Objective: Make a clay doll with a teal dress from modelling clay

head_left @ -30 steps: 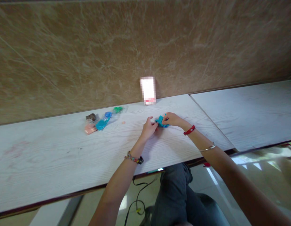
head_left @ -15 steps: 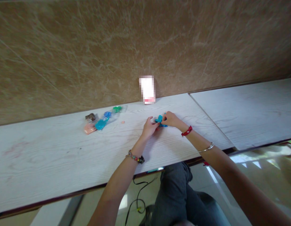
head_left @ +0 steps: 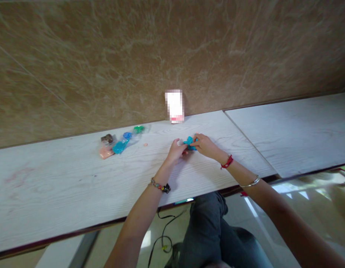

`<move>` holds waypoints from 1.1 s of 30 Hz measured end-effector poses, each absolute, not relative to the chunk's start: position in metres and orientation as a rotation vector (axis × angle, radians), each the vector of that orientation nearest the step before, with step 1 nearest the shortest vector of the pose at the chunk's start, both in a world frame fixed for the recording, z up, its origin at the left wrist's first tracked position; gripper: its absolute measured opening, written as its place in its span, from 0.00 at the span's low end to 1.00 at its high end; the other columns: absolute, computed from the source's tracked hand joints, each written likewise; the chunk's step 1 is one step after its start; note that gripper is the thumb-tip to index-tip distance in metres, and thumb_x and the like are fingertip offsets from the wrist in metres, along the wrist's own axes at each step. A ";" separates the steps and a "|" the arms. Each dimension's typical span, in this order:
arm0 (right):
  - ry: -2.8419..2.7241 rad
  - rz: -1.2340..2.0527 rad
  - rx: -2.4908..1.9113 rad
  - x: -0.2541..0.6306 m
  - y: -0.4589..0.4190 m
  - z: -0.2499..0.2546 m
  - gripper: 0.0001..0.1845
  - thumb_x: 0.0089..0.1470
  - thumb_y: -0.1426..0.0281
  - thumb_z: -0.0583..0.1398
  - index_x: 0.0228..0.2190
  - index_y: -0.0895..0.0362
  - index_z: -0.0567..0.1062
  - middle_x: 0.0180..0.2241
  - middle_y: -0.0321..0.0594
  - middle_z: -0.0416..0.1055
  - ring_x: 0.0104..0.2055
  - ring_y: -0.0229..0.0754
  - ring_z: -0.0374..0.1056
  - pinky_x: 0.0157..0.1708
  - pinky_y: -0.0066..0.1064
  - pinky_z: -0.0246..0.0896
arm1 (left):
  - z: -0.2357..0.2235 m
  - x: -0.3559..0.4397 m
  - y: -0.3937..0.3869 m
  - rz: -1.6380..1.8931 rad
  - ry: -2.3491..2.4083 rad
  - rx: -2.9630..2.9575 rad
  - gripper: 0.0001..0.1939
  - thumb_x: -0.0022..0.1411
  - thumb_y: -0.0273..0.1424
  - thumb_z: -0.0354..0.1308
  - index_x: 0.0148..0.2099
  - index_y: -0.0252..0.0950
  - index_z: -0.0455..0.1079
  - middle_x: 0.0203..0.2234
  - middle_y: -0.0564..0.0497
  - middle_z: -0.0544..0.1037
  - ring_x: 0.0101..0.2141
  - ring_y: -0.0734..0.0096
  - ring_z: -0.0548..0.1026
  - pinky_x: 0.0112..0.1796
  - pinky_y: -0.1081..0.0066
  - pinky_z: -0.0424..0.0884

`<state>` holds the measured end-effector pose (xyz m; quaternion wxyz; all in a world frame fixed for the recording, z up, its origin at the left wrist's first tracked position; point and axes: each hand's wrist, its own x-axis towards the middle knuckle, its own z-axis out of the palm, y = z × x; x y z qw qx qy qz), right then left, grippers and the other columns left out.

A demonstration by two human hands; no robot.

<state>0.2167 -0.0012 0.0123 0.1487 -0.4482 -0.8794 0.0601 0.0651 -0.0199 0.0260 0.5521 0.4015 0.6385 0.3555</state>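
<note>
Between my two hands is a small blue modelling clay piece (head_left: pixel 190 141) with lobes like petals, held just above the white table. My left hand (head_left: pixel 176 152) grips its left side, the thumb pressed on it and the fingers partly hidden beneath. From the right, my right hand (head_left: pixel 206 145) has its fingers closed on the same piece, covering its right edge. To the left lie small clear bags of clay: a brown one (head_left: pixel 107 139), a peach one (head_left: pixel 106 152), a light blue one (head_left: pixel 120 146), a darker blue one (head_left: pixel 127 135) and a green one (head_left: pixel 139 129).
A pale, blurred-out upright object (head_left: pixel 175 106) leans on the brown marbled wall (head_left: pixel 119 67) behind the white table (head_left: pixel 63 178). A tiny peach bit (head_left: pixel 145 144) lies near the bags. A seam (head_left: pixel 245 137) crosses the table at right. Below hangs a black cable (head_left: pixel 162 234).
My right hand and wrist have shifted slightly down and to the right, its fingers now lying lower across the blue clay. My left hand has turned a little. The bags stay put.
</note>
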 end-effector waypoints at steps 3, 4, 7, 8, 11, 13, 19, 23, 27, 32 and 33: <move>-2.587 0.131 -1.277 0.218 -0.007 0.011 0.18 0.56 0.79 0.52 0.36 0.54 0.80 0.42 0.45 0.69 0.46 0.44 0.62 0.48 0.36 0.56 | 0.025 0.062 -0.020 0.850 1.470 0.900 0.31 0.59 0.24 0.56 0.62 0.32 0.50 0.21 0.57 0.70 0.15 0.84 0.63 0.17 0.82 0.50; -2.597 0.122 -1.276 0.218 -0.008 0.012 0.18 0.56 0.79 0.52 0.35 0.55 0.80 0.43 0.46 0.68 0.46 0.44 0.62 0.48 0.37 0.56 | 0.025 0.061 -0.019 0.853 1.454 0.882 0.31 0.59 0.24 0.56 0.62 0.32 0.50 0.20 0.57 0.70 0.15 0.84 0.63 0.17 0.82 0.50; -2.597 0.110 -1.281 0.217 -0.009 0.013 0.17 0.55 0.80 0.52 0.34 0.55 0.79 0.43 0.46 0.68 0.48 0.45 0.61 0.49 0.38 0.56 | 0.023 0.057 -0.018 0.869 1.396 0.841 0.29 0.59 0.24 0.56 0.61 0.33 0.52 0.20 0.57 0.70 0.15 0.84 0.63 0.16 0.82 0.49; -2.590 0.112 -1.280 0.216 -0.009 0.013 0.17 0.55 0.81 0.52 0.35 0.56 0.79 0.43 0.46 0.68 0.48 0.45 0.61 0.50 0.38 0.55 | 0.023 0.056 -0.018 0.876 1.385 0.831 0.29 0.59 0.24 0.56 0.61 0.34 0.52 0.20 0.57 0.70 0.15 0.84 0.63 0.15 0.82 0.48; -2.549 0.106 -1.276 0.215 -0.008 0.014 0.18 0.55 0.82 0.51 0.38 0.57 0.77 0.44 0.47 0.68 0.48 0.44 0.62 0.51 0.37 0.55 | 0.023 0.054 -0.017 0.893 1.382 0.813 0.29 0.59 0.23 0.55 0.61 0.35 0.52 0.20 0.57 0.71 0.14 0.84 0.62 0.15 0.82 0.48; -2.546 0.088 -1.283 0.214 -0.008 0.014 0.18 0.56 0.81 0.51 0.39 0.56 0.77 0.44 0.47 0.68 0.49 0.45 0.61 0.49 0.37 0.56 | 0.024 0.054 -0.017 0.898 1.382 0.789 0.28 0.59 0.23 0.54 0.61 0.35 0.52 0.20 0.56 0.71 0.14 0.84 0.63 0.15 0.82 0.48; -2.649 0.032 -1.298 0.214 -0.013 0.014 0.17 0.56 0.79 0.51 0.36 0.54 0.77 0.45 0.46 0.67 0.48 0.46 0.61 0.42 0.35 0.58 | 0.024 0.054 -0.018 0.958 1.248 0.721 0.23 0.57 0.20 0.52 0.55 0.33 0.56 0.18 0.58 0.68 0.14 0.85 0.62 0.15 0.83 0.47; -2.577 0.094 -1.260 0.213 -0.012 0.010 0.18 0.55 0.80 0.51 0.36 0.54 0.78 0.45 0.46 0.68 0.48 0.45 0.62 0.44 0.36 0.58 | 0.024 0.054 -0.018 0.950 1.203 0.724 0.22 0.56 0.18 0.52 0.52 0.33 0.57 0.18 0.59 0.67 0.14 0.85 0.60 0.15 0.83 0.46; -2.328 0.237 -1.264 0.216 -0.005 0.006 0.21 0.52 0.83 0.50 0.38 0.56 0.78 0.42 0.45 0.70 0.47 0.42 0.65 0.47 0.34 0.59 | 0.025 0.053 -0.019 0.901 1.368 0.833 0.27 0.57 0.25 0.55 0.58 0.35 0.54 0.20 0.57 0.70 0.14 0.83 0.63 0.16 0.81 0.50; -2.016 0.414 -1.733 0.235 0.019 0.007 0.17 0.53 0.77 0.54 0.43 0.58 0.76 0.41 0.47 0.74 0.45 0.43 0.68 0.46 0.33 0.61 | 0.024 0.054 -0.019 0.823 1.492 1.024 0.36 0.58 0.27 0.54 0.66 0.37 0.44 0.24 0.55 0.74 0.15 0.82 0.63 0.19 0.79 0.55; -1.990 0.434 -1.797 0.239 0.026 0.007 0.16 0.54 0.75 0.55 0.43 0.59 0.76 0.39 0.47 0.75 0.44 0.44 0.69 0.44 0.33 0.62 | 0.024 0.054 -0.019 0.807 1.491 1.037 0.37 0.57 0.27 0.54 0.66 0.36 0.44 0.24 0.55 0.74 0.15 0.82 0.63 0.19 0.79 0.55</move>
